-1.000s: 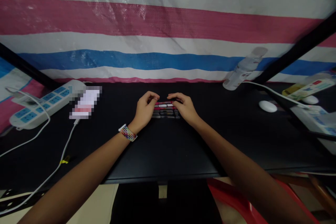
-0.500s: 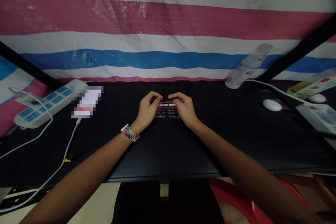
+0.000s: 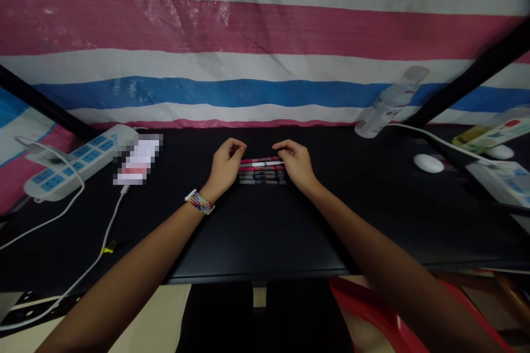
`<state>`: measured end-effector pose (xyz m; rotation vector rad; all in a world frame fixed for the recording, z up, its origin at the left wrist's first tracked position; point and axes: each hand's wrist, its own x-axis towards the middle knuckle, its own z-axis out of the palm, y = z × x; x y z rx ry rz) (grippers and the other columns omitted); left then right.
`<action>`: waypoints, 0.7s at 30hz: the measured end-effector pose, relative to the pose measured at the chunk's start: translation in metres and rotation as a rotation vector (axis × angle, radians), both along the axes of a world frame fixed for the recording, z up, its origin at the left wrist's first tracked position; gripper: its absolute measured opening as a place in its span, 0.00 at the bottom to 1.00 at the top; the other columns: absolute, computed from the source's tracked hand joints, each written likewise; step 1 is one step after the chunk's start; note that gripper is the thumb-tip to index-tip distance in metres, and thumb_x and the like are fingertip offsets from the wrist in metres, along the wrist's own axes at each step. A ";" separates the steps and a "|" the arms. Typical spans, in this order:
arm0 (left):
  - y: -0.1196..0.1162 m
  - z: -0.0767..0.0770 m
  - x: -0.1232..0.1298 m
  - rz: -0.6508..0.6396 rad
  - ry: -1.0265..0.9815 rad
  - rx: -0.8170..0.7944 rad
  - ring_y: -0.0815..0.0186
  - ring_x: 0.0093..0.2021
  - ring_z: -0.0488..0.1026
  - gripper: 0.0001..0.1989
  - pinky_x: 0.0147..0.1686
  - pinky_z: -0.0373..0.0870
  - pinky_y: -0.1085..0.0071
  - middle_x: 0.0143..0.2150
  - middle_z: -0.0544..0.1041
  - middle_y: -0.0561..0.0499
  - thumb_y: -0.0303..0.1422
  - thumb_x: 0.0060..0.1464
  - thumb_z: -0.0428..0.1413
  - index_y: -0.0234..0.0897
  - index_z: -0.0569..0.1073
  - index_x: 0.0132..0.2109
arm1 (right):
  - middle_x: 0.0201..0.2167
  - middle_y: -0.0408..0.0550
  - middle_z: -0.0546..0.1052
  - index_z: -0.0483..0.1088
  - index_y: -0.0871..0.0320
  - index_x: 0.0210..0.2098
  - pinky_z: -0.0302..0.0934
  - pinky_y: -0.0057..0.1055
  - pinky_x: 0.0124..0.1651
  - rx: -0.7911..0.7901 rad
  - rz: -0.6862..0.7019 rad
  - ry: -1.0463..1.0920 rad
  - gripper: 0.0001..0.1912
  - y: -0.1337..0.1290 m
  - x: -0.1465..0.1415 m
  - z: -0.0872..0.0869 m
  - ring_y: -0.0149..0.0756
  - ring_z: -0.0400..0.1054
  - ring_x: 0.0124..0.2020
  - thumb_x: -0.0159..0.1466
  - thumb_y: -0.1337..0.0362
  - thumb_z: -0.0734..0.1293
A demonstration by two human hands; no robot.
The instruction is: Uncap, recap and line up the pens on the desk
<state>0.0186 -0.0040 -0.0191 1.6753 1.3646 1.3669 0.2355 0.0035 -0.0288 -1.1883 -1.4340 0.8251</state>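
Note:
Several pens lie side by side across the black table in front of me. A white pen [image 3: 265, 164] is among red ones [image 3: 265, 168] near the far side of the row, and clear-and-dark pens [image 3: 260, 181] lie on the near side. My left hand [image 3: 227, 164], wearing a multicoloured woven band [image 3: 201, 202] at the wrist, is at the row's left end, fingers loosely curved and thumb near them. At the right end is my right hand [image 3: 297, 164], open, its index finger stretched inward. Both hands partly cover the pen ends; whether they touch them is hard to tell.
To the left are a white power strip [image 3: 83, 160], a blurred-out phone [image 3: 138, 160] and its white cable [image 3: 108, 226]. On the right stand a clear bottle [image 3: 389, 105], a white mouse [image 3: 428, 163] and a slanted black post [image 3: 464, 77]. A striped sheet [image 3: 248, 33] hangs behind.
My hands have moved apart, the left one outward to the left and the right one slightly to the right. More of the pens shows between them.

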 end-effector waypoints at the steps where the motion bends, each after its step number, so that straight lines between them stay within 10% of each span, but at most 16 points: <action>1: 0.003 -0.001 -0.005 0.013 0.052 0.015 0.57 0.44 0.77 0.06 0.51 0.73 0.59 0.42 0.81 0.47 0.29 0.65 0.56 0.41 0.78 0.42 | 0.44 0.48 0.84 0.81 0.51 0.37 0.68 0.52 0.65 0.015 -0.016 -0.045 0.12 0.002 0.004 -0.001 0.49 0.78 0.51 0.60 0.68 0.65; 8: 0.010 0.008 -0.036 0.133 0.411 0.171 0.43 0.60 0.74 0.15 0.67 0.64 0.44 0.55 0.81 0.39 0.28 0.64 0.54 0.41 0.82 0.52 | 0.53 0.56 0.81 0.80 0.54 0.51 0.63 0.58 0.69 0.138 -0.190 -0.316 0.24 0.019 0.044 -0.001 0.55 0.74 0.59 0.60 0.73 0.63; 21: 0.001 0.011 -0.038 0.237 0.986 -0.188 0.36 0.83 0.51 0.35 0.77 0.51 0.38 0.82 0.59 0.37 0.46 0.74 0.43 0.30 0.64 0.78 | 0.75 0.75 0.65 0.68 0.72 0.72 0.55 0.64 0.75 -0.033 -0.222 -0.982 0.31 0.009 0.042 -0.006 0.69 0.56 0.77 0.73 0.65 0.59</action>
